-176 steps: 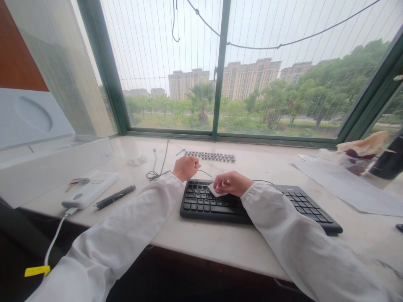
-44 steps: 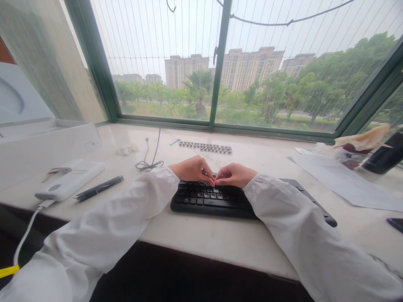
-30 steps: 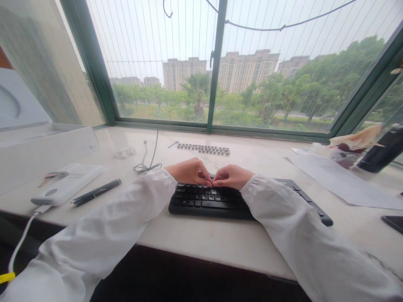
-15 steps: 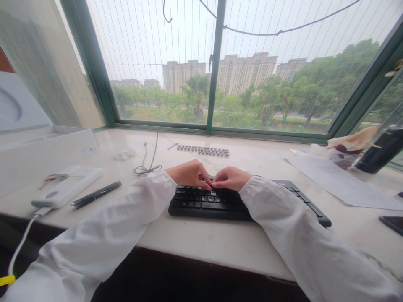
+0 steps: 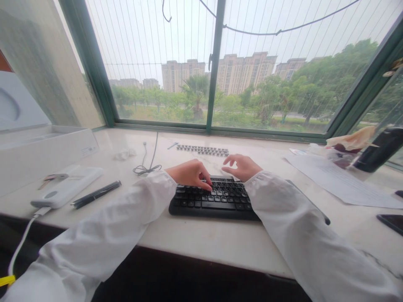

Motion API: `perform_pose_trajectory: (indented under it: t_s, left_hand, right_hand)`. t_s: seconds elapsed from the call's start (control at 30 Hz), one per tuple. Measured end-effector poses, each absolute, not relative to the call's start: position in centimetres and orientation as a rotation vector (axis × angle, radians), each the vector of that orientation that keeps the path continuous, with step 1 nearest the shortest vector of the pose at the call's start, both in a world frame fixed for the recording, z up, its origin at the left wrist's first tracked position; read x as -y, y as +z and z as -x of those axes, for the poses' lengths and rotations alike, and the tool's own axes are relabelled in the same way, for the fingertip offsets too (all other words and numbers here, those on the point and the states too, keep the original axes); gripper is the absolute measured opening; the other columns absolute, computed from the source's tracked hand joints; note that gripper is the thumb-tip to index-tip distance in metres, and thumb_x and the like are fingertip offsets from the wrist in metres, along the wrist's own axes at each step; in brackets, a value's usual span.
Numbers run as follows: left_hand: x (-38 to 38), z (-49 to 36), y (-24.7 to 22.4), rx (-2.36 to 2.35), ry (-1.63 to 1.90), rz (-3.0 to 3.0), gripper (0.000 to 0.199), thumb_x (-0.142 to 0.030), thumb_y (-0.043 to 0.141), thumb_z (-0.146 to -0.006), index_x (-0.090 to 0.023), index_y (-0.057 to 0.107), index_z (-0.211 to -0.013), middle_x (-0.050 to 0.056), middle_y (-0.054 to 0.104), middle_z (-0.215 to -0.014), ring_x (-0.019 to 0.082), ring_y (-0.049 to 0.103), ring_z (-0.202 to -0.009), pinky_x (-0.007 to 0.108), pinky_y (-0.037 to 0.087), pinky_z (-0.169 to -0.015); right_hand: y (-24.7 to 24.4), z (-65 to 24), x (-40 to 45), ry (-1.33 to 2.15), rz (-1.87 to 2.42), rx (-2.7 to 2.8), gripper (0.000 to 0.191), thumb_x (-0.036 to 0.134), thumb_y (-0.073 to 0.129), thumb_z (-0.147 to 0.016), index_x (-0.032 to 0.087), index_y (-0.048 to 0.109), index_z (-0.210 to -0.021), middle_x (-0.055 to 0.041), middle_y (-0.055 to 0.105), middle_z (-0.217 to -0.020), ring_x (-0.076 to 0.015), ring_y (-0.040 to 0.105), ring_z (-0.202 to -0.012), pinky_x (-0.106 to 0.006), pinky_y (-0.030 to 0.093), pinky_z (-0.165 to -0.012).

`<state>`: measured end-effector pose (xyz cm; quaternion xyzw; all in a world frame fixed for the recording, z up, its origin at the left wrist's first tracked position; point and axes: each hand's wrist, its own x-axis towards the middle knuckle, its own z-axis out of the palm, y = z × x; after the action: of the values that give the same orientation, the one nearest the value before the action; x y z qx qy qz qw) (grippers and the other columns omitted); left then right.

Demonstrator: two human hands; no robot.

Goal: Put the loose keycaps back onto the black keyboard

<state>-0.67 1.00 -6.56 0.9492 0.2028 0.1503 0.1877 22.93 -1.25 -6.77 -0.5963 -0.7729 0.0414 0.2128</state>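
A black keyboard (image 5: 217,206) lies on the white marble surface in front of me. My left hand (image 5: 191,173) rests over its upper left part, thumb and forefinger bent close together at the keys. Whatever lies between those fingertips, if anything, is too small to make out. Above the keyboard's back edge hangs my right hand (image 5: 244,167), thumb and fingers apart and nothing visible in it. Behind the keyboard, small keycaps (image 5: 203,150) lie in neat rows, with a small blue tool (image 5: 172,145) at their left end.
Left of the keyboard are a coiled cable (image 5: 146,169), pens (image 5: 96,194), and a white power bank (image 5: 67,184) with keys on top, beside a white box (image 5: 47,147). To the right lie paper sheets (image 5: 340,180), a black bottle (image 5: 378,149) and a phone (image 5: 392,222). A window stands behind.
My right hand has lifted off the keys, moving up and right toward the keycap rows, and its fingers have spread. My left hand has stayed in place on the keyboard.
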Motion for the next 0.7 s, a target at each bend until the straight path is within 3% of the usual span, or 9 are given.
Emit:
perform_pose_trajectory:
  t_s: [0.13, 0.33, 0.7]
  left_hand:
    - [-0.8, 0.6, -6.5, -0.577, 0.426, -2.732, 0.025, -0.043, 0.072, -0.071, -0.021, 0.079, -0.082, -0.004, 0.05, -0.05, 0.006, 0.038, -0.045, 0.02, 0.026, -0.046]
    - [-0.9, 0.8, -6.5, -0.54, 0.432, -2.718, 0.026, -0.042, 0.072, -0.071, -0.02, 0.079, -0.084, -0.005, 0.048, -0.049, 0.006, 0.036, -0.045, 0.021, 0.026, -0.047]
    - [-1.4, 0.4, -6.7, -0.93, 0.397, -2.34, 0.04, -0.052, 0.073, -0.063, -0.016, 0.078, -0.079, -0.004, 0.047, -0.049, 0.009, 0.039, -0.053, 0.024, 0.026, -0.052]
  right_hand:
    - [-7.4, -24.7, 0.5, 0.169, 1.885, 2.164, 0.033, 0.041, 0.068, -0.075, 0.02, 0.071, -0.1, -0.0071, 0.069, -0.095, -0.0199, 0.062, -0.086, -0.031, 0.045, -0.08]
    - [-7.0, -24.4, 0.6, 0.276, 1.83, 2.169, 0.018, 0.031, 0.063, -0.078, 0.018, 0.075, -0.084, -0.0049, 0.072, -0.079, -0.0174, 0.063, -0.076, -0.027, 0.045, -0.07]
    - [-6.9, -21.7, 1.6, 0.974, 1.219, 2.133, 0.041, 0.051, 0.069, -0.069, 0.012, 0.067, -0.08, -0.0018, 0.061, -0.062, -0.0114, 0.051, -0.055, -0.024, 0.038, -0.051]
